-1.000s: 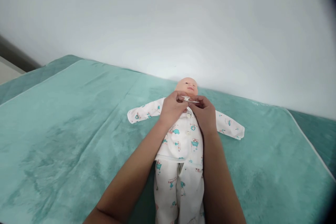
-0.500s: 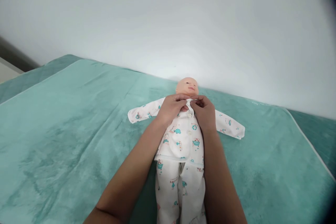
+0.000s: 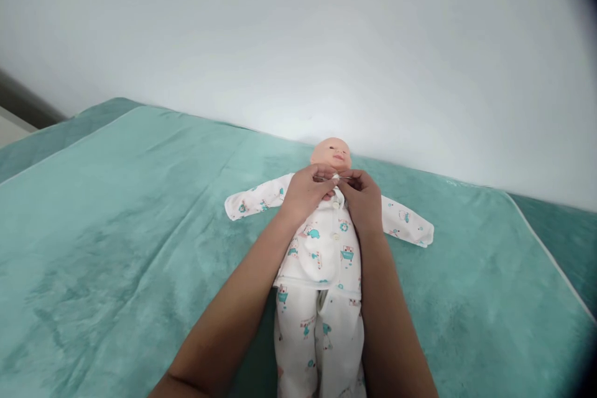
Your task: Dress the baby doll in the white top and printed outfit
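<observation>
**Green blanket (image 3: 149,199) by a pale wall (image 3: 298,31): one doll (image 3: 330,152), two hands at its collar**

In the head view, one plain wall fills the upper half, and the green blanket lies spread below it over a darker quilted cover (image 3: 88,123). On the blanket is the one doll, dressed in one printed shirt (image 3: 317,255) and one pair of matching trousers (image 3: 298,336). Two sleeves stretch out to the sides, and two buttons (image 3: 336,237) show down the front, below the fingers.

The doll lies between the two forearms, with its neck and upper chest right at the fingertips. The left hand (image 3: 305,191) rests over one side of the chest and the right hand (image 3: 364,199) over the other. Both are drawn in narrow, thumbs and fingers pinching the shirt at the collar, their tips almost meeting. A small white bit shows between them, too small to tell whether it is cloth or a button.

The doll is on its back, face up, with its head toward the wall and its legs toward the person. Its long axis runs away from the person, leaning slightly right at the head end.
</observation>
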Available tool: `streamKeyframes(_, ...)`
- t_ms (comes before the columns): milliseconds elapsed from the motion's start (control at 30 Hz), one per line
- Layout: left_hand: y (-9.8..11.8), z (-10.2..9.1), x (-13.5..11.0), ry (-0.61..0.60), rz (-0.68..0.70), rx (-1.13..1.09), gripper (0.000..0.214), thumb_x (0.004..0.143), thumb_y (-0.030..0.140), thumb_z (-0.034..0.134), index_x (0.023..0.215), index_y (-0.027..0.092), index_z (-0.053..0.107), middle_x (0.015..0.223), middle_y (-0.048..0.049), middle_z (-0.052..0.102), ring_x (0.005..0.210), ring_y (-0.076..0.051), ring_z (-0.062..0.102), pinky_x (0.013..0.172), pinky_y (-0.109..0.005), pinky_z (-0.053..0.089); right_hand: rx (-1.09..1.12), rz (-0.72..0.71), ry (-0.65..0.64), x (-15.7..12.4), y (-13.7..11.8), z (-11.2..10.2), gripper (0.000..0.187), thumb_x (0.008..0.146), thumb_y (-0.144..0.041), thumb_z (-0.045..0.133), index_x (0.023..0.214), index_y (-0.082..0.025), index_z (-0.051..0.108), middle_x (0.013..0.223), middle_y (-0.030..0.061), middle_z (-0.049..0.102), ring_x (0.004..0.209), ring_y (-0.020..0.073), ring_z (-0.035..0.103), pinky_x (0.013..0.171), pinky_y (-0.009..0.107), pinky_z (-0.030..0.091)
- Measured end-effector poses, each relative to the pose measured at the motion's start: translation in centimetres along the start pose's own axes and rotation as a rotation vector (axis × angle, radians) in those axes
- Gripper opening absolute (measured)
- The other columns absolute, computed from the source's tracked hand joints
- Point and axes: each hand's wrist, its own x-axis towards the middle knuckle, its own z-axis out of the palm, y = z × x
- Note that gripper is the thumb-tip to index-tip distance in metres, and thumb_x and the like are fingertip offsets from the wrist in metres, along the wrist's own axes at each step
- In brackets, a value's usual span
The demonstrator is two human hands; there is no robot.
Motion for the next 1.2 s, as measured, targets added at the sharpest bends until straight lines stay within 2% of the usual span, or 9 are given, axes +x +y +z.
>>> streamKeyframes(300,-0.6,-0.3,0.2,-0.054,0.042,-0.033,0.017,0.079,0.015,0.066,0.096,0.016,0.063,0.082,0.0,0.063,0.056,-0.006,0.058,0.053,-0.02,0.046,0.054,-0.013,-0.024,0.1,0.6,-0.1,0.016,0.079,-0.033,0.066,0.092,-0.023,0.069,0.091,0.0013,0.071,0.08,0.0169,0.061,0.076,0.031,0.048)
streamKeyframes(500,-0.9,0.0,0.5,0.087,0.089,0.096,0.019,0.08,0.015,0.061,0.098,0.02,0.06,0.083,0.0021,0.057,0.058,-0.007,0.055,0.051,-0.021,0.043,-0.055,0.026,0.033,-0.4,-0.6,0.4,0.019,0.078,-0.032,0.066,0.095,-0.024,0.067,0.084,0.0,0.068,0.073,0.017,0.06,0.071,0.031,0.046)
streamKeyframes(567,-1.0,0.1,0.5,0.112,0.139,0.218,0.018,0.08,0.015,0.061,0.097,0.02,0.062,0.084,0.001,0.057,0.064,-0.01,0.056,0.058,-0.023,0.047,-0.176,-0.037,0.095,-0.7,-1.1,0.7,0.015,0.08,-0.033,0.063,0.092,-0.024,0.065,0.085,0.0003,0.068,0.071,0.0169,0.059,0.072,0.032,0.046)
streamKeyframes(633,-1.1,0.0,0.0,0.147,0.248,0.421,0.018,0.079,0.013,0.061,0.096,0.019,0.066,0.093,-0.0028,0.06,0.08,-0.015,0.06,0.076,-0.03,0.051,-0.292,-0.142,0.122,-1.3,-1.5,1.0,0.012,0.082,-0.032,0.061,0.09,-0.024,0.064,0.087,0.0012,0.066,0.072,0.0168,0.058,0.074,0.032,0.046)
streamKeyframes(700,-1.2,-0.1,-1.1,0.168,0.374,0.634,0.02,0.082,0.012,0.059,0.097,0.02,0.069,0.106,-0.0068,0.062,0.103,-0.021,0.058,0.096,-0.038,0.047,-0.365,-0.233,0.094,-2.1,-1.6,1.1,0.011,0.085,-0.031,0.057,0.09,-0.024,0.063,0.09,0.0028,0.064,0.075,0.0174,0.058,0.073,0.032,0.046)
streamKeyframes(767,-1.5,-0.5,-2.5,0.145,0.457,0.769,0.023,0.088,0.015,0.056,0.104,0.021,0.07,0.118,-0.0087,0.062,0.119,-0.025,0.053,0.108,-0.044,0.039,-0.409,-0.29,0.063,-3.2,-1.3,0.9,0.012,0.088,-0.03,0.054,0.091,-0.023,0.063,0.094,0.005,0.063,0.083,0.0189,0.059,0.075,0.033,0.047)
streamKeyframes(933,-2.7,-2.0,-5.6,0.041,0.544,0.821,0.026,0.096,0.028,0.054,0.119,0.026,0.067,0.133,-0.0071,0.058,0.129,-0.023,0.049,0.113,-0.042,0.036,-0.425,-0.407,0.087,-6.8,-0.2,-0.2,0.011,0.09,-0.027,0.053,0.091,-0.022,0.063,0.097,0.007,0.063,0.097,0.0211,0.057,0.085,0.036,0.048)
streamKeyframes(1067,-2.6,-2.6,-6.3,-0.024,0.594,0.823,0.024,0.098,0.032,0.053,0.116,0.028,0.068,0.136,-0.0056,0.057,0.131,-0.022,0.047,0.115,-0.041,0.034,-0.409,-0.369,0.042,-8.2,-0.3,-0.8,0.008,0.088,-0.028,0.057,0.091,-0.022,0.061,0.09,0.0027,0.059,0.077,0.0159,0.056,0.071,0.029,0.047)
streamKeyframes(1200,-2.4,-2.7,-6.3,-0.058,0.59,0.8,0.017,0.096,0.034,0.057,0.106,0.026,0.069,0.136,-0.0047,0.057,0.13,-0.021,0.047,0.114,-0.04,0.033,-0.42,-0.262,-0.024,-7.7,-0.4,-1.2,0.014,0.084,-0.026,0.058,0.097,-0.023,0.059,0.087,-0.0012,0.059,0.067,0.0122,0.051,0.067,0.027,0.044)
